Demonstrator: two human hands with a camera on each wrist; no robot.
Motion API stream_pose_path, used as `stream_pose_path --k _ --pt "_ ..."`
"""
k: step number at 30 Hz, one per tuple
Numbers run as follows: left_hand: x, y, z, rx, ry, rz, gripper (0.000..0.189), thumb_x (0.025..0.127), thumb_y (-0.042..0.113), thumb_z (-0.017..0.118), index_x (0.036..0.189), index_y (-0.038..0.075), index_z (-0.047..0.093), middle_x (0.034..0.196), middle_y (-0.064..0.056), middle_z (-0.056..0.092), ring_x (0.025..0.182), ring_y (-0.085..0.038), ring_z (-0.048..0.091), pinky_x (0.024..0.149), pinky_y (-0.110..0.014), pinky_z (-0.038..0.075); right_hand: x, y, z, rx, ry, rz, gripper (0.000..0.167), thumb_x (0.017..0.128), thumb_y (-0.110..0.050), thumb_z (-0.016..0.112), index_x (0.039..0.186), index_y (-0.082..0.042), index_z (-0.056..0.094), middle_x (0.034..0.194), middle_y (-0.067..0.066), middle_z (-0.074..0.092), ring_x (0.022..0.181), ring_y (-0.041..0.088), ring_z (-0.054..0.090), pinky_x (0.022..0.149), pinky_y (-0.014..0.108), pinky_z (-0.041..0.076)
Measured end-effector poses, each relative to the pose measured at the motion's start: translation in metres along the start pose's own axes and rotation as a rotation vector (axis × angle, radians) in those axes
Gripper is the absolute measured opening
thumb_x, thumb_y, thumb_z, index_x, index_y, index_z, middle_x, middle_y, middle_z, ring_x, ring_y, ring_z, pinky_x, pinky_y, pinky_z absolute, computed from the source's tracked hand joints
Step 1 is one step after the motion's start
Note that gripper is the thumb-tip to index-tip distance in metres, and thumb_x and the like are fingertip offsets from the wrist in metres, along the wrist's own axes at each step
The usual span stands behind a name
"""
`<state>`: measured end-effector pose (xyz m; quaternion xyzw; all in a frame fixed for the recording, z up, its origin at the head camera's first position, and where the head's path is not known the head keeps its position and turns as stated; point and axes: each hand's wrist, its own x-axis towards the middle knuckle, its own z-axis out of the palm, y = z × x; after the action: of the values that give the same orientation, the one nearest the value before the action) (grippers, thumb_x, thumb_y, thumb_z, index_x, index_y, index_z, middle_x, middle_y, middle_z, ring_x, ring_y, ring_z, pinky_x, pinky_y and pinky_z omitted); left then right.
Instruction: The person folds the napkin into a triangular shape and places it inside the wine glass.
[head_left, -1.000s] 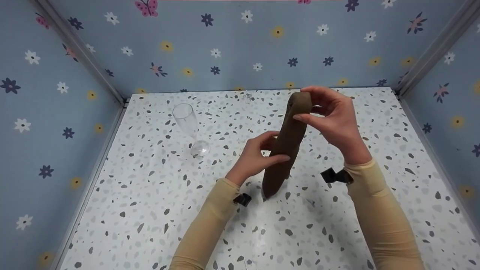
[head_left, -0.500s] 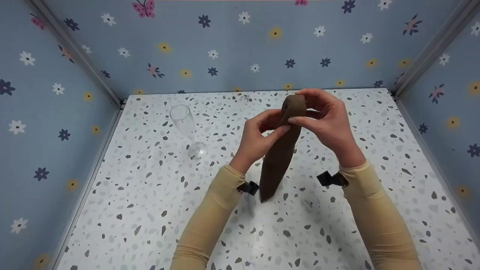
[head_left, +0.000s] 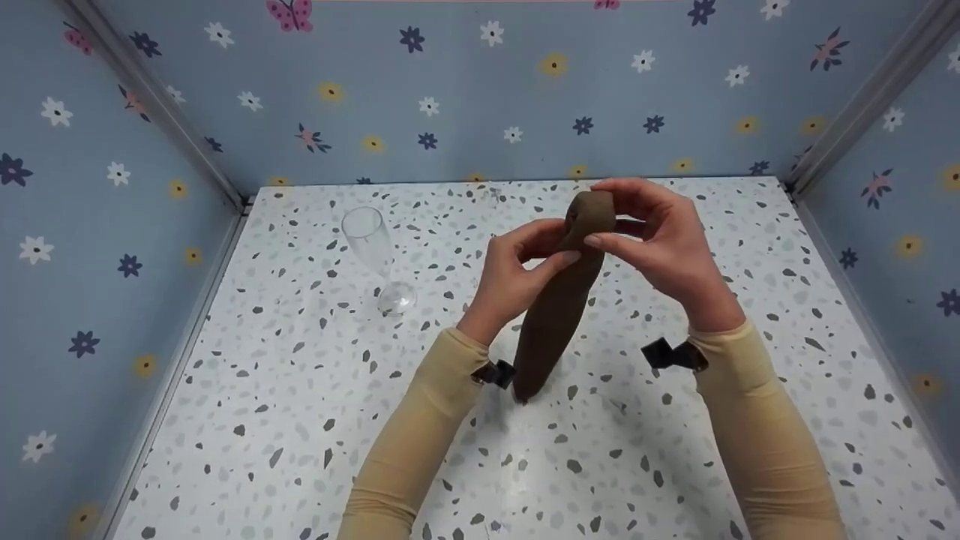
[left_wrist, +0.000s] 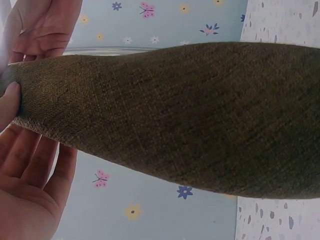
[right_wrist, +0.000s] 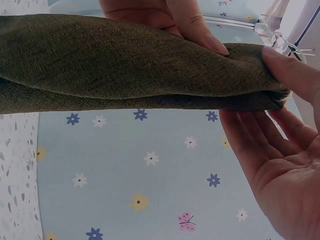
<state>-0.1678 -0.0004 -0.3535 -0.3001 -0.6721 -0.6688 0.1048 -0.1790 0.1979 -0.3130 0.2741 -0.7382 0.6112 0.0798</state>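
Note:
A brown woven cloth napkin [head_left: 553, 326], folded into a long narrow shape, stands up between the hands, its lower end tapering toward the table. My left hand [head_left: 514, 277] pinches it just under the top from the left, thumb in front. The right hand [head_left: 667, 244] grips the rolled top end between thumb and fingers. In the left wrist view the napkin [left_wrist: 180, 120] broadens away from the hands. The right wrist view shows a folded edge running along the napkin [right_wrist: 120, 62], with both thumbs near its narrow end.
A clear champagne flute [head_left: 371, 244] stands upright on the speckled white table [head_left: 300, 405], left of the hands. Blue flowered panels [head_left: 480, 90] enclose the back and both sides. Each sleeve cuff carries a small black wrist mount [head_left: 664, 354].
My left hand has slid up the napkin from its middle to just under the top. The right hand stays at the top end, slightly lower and further left than a second ago.

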Motion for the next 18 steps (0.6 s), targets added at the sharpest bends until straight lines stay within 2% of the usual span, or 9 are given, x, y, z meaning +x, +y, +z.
stream_pose_path --k 4,11,16,18 --pt "0.0 -0.002 0.0 -0.006 -0.002 -0.012 0.03 0.087 0.001 0.069 0.114 -0.007 0.063 0.102 -0.015 0.069 0.093 -0.02 0.066 0.083 -0.037 0.052 0.0 0.003 0.001 -0.037 0.015 -0.003 0.043 0.08 0.008 0.072 0.121 0.003 0.06 0.108 0.017 0.063 0.098 0.024 0.061 0.083 0.032 0.052" --pt "-0.003 -0.002 -0.008 -0.051 -0.024 -0.105 0.036 0.084 0.004 0.073 0.118 -0.003 0.062 0.108 -0.01 0.068 0.099 -0.018 0.064 0.088 -0.037 0.05 -0.001 0.008 0.004 -0.026 0.018 -0.052 0.043 0.079 0.008 0.073 0.12 0.0 0.062 0.106 0.017 0.063 0.097 0.026 0.061 0.083 0.033 0.052" --pt "-0.011 0.003 -0.019 -0.02 -0.019 -0.152 0.036 0.086 0.004 0.071 0.119 -0.004 0.061 0.112 -0.014 0.065 0.103 -0.024 0.063 0.087 -0.04 0.051 -0.001 0.011 0.002 -0.017 0.017 -0.08 0.044 0.079 0.007 0.074 0.12 0.0 0.062 0.107 0.018 0.063 0.097 0.029 0.061 0.084 0.035 0.052" --pt "-0.015 0.002 -0.023 -0.036 0.004 -0.204 0.031 0.089 0.005 0.067 0.118 -0.005 0.061 0.111 -0.017 0.064 0.101 -0.029 0.063 0.084 -0.041 0.052 -0.001 0.011 0.001 -0.021 0.024 -0.077 0.045 0.077 0.009 0.074 0.12 0.0 0.062 0.107 0.018 0.063 0.097 0.027 0.061 0.084 0.034 0.052"
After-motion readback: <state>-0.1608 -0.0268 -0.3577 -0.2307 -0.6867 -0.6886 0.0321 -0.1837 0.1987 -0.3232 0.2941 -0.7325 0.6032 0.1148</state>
